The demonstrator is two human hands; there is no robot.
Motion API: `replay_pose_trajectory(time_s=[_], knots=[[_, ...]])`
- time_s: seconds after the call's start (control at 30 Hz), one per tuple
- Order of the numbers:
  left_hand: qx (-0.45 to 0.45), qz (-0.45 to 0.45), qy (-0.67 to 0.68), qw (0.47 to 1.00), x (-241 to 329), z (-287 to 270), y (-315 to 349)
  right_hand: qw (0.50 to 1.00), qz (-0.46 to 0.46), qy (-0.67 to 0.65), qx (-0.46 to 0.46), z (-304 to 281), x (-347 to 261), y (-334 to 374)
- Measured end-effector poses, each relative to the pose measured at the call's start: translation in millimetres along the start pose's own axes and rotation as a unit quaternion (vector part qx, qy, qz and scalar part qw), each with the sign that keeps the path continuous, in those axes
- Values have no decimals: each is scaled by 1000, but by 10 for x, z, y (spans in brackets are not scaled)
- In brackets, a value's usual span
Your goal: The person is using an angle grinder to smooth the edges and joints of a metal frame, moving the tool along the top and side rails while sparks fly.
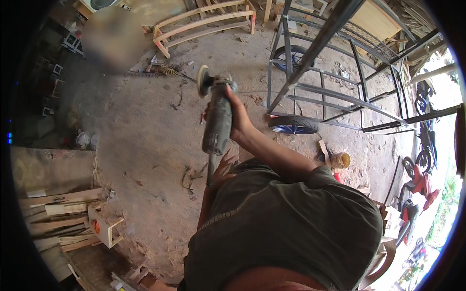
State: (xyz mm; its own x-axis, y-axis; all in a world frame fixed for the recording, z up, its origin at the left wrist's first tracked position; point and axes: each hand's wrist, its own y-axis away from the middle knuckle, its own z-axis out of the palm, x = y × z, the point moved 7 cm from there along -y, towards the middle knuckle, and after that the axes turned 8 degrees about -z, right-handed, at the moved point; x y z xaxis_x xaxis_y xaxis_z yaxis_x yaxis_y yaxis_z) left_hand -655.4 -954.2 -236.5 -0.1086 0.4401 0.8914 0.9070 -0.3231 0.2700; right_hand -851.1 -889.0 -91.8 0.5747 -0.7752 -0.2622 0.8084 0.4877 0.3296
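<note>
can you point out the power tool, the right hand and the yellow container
power tool [217, 122]: head view, middle of its body
right hand [238, 115]: head view, middle of the hand
yellow container [341, 160]: head view, middle of its visible surface

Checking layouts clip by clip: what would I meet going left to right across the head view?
Stacked boards, small wooden frame, angle grinder in the right hand, lower blue-rimmed wheel, yellowish tub, red motorcycle.
</note>
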Motion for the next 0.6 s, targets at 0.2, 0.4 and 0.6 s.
replay_pose_trajectory(time_s=[0.2,0.4,0.6], knots=[[-54,-230,232,943,-733,-736,-216,996,-15,-26,-88,657,-212,-885],[321,-177,155,917,-880,-2902,-643,988,-129,51,-61,554,-1097,-2046],[557,28,-200,806,1474,-4662,-1414,955,-292,8,-56,958,-2417,-2880]])
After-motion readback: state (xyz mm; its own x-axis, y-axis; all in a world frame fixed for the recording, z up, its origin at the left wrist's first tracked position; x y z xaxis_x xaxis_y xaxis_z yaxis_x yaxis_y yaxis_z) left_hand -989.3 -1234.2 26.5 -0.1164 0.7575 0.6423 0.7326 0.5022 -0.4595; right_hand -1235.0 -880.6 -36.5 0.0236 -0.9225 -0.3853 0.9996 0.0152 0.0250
